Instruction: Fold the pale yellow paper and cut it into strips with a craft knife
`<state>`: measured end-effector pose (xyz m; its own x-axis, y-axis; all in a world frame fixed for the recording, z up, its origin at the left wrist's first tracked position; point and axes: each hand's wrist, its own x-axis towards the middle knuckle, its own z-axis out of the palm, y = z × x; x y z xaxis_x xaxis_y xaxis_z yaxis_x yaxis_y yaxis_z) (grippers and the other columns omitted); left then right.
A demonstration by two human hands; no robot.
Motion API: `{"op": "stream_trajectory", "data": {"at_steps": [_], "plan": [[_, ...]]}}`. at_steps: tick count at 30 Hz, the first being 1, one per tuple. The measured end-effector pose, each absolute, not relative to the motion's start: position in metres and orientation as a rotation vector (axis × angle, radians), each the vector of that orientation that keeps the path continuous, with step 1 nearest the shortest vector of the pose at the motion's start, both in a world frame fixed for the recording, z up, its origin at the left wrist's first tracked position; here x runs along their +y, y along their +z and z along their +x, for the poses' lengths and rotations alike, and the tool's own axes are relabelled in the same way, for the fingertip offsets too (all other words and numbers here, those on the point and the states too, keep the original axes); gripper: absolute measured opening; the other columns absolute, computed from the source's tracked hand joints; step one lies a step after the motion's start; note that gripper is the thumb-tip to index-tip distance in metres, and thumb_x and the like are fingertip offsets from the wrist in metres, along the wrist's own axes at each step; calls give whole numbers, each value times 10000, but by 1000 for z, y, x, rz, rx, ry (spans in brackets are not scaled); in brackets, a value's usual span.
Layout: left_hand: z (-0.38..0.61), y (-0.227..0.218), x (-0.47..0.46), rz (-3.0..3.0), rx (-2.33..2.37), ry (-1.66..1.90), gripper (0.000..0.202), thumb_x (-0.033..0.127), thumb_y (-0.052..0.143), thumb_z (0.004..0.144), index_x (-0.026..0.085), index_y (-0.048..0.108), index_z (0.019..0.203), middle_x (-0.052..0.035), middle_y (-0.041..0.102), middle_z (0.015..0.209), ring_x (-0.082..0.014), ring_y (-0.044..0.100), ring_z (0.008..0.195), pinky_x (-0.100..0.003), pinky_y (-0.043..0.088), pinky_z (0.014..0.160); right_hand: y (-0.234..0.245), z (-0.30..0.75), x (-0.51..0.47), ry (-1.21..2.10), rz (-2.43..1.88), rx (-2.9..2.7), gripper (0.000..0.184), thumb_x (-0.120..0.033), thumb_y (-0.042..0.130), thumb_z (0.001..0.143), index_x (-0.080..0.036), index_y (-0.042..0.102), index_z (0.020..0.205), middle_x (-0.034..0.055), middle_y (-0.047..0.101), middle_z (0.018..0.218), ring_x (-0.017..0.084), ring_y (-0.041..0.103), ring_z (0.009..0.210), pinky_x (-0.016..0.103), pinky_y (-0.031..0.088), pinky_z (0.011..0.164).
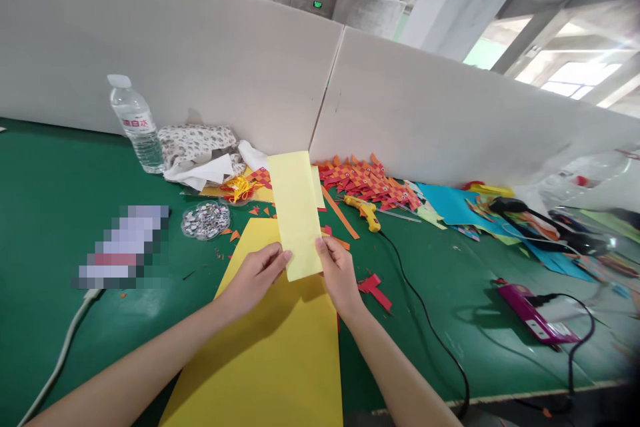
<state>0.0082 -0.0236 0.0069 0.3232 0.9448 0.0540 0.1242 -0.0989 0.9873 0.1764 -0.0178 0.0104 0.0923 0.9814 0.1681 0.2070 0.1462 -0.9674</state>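
A pale yellow strip of paper (297, 213) is held upright above the table, its lower end between my two hands. My left hand (257, 275) pinches its lower left edge between thumb and fingers. On the lower right edge, my right hand (340, 273) grips it the same way. Beneath both hands lies a large yellow sheet (280, 353), partly shaded by my arms. Red paper strips (376, 291) rest just right of my right hand. Behind the held paper are a pile of orange and red woven paper pieces (367, 180) and a yellow glue gun (364, 212).
Left on the green table (40, 213) are a water bottle (137, 127), a blurred-out device (125, 247) with a cable, and a dish of googly eyes (206, 220). At right are blue sheets (445, 205) and a purple power strip (535, 313). A white partition (225, 60) stands behind.
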Motion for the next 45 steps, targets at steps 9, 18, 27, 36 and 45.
{"op": "stream_trajectory", "data": {"at_steps": [9, 18, 27, 36, 45], "plan": [[7, -5, -20, 1167, 927, 812, 391, 523, 524, 811, 142, 554, 734, -10, 519, 655, -114, 439, 563, -236, 303, 498, 10, 173, -21, 1194, -1226, -1441, 453, -572, 478, 830, -195, 437, 582, -43, 372, 527, 101, 318, 479, 243, 243, 456], [7, 1, -19, 1237, 1079, 903, 463, 555, 506, 808, 167, 437, 566, 37, 369, 479, -76, 301, 438, -248, 188, 423, 11, 177, -20, 849, -1324, -1627, 472, -517, 452, 868, -204, 345, 531, -50, 360, 487, 96, 335, 467, 242, 238, 467], [7, 0, -19, 1229, 1080, 895, 504, 602, 472, 806, 183, 380, 540, 48, 311, 445, -70, 256, 411, -257, 153, 415, 10, 177, -22, 953, -1251, -1600, 508, -528, 456, 867, -210, 300, 504, -58, 285, 458, 87, 258, 436, 254, 193, 441], [7, -1, -20, 1225, 1042, 878, 495, 592, 475, 813, 177, 396, 554, 43, 316, 467, -71, 259, 429, -255, 151, 428, 12, 176, -22, 1028, -1239, -1518, 559, -595, 456, 837, -206, 322, 458, -56, 295, 424, 86, 265, 413, 258, 185, 440], [4, -4, -14, 1172, 1100, 976, 529, 588, 468, 820, 192, 325, 501, 55, 274, 426, -62, 227, 408, -264, 135, 430, 22, 183, -18, 1348, -996, -1081, 567, -643, 347, 854, -197, 420, 511, -69, 293, 382, 78, 191, 379, 245, 161, 438]]}}
